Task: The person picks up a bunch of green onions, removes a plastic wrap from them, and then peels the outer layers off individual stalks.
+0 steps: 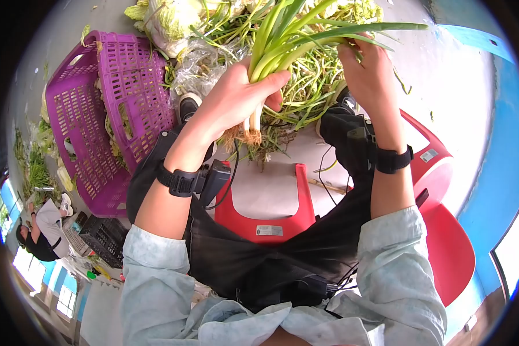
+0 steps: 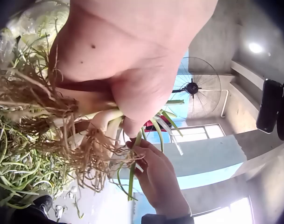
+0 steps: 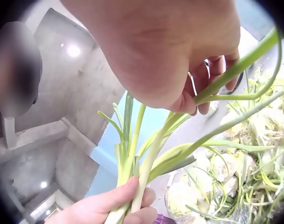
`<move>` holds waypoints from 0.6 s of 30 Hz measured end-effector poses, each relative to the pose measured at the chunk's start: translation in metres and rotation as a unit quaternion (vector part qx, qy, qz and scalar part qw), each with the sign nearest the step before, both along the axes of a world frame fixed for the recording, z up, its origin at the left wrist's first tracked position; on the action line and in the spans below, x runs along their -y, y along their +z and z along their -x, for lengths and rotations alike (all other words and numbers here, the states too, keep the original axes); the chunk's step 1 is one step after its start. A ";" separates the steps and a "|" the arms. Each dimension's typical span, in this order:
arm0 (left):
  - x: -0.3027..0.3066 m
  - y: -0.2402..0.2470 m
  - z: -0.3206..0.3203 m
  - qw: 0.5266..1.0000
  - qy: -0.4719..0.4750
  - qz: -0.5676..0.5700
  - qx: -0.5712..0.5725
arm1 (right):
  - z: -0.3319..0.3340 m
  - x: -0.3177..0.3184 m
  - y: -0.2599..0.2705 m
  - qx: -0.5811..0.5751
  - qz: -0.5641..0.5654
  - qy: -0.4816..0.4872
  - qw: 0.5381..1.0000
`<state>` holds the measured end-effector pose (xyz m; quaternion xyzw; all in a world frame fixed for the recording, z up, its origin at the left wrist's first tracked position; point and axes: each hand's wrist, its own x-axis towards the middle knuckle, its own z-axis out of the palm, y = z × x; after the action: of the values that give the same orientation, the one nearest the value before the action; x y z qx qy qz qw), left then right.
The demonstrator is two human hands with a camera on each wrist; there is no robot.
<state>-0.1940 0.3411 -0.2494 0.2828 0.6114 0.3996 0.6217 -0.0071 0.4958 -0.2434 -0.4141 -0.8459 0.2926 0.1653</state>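
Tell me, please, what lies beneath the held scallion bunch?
Loose scallions lie piled below the bunch, a red stool nearer. The left hand covers the stalks' middle; the pile hides the floor.

glossy red plastic stool (image 1: 274, 202), perforated purple plastic crate (image 1: 106, 115).

Vegetable-sorting workroom, bare grey concrete floor (image 1: 444, 86) heaped with loose green scallions (image 1: 311, 98) and pale leafy cabbages (image 1: 167, 23), purple slatted plastic crate (image 1: 81, 104), red plastic stool (image 1: 303, 202), round wall-mounted fan (image 2: 192, 87).

Rooted green onion bunch (image 1: 282, 43), held upright
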 end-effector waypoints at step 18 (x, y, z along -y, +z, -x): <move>0.002 -0.007 0.002 0.953 0.221 -0.012 0.207 | 0.031 0.041 0.013 -0.091 0.135 0.024 0.986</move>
<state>-0.1958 0.3387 -0.2564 0.0594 0.5114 0.5843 0.6274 -0.0377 0.4549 -0.2305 -0.3844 -0.7895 0.4445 0.1771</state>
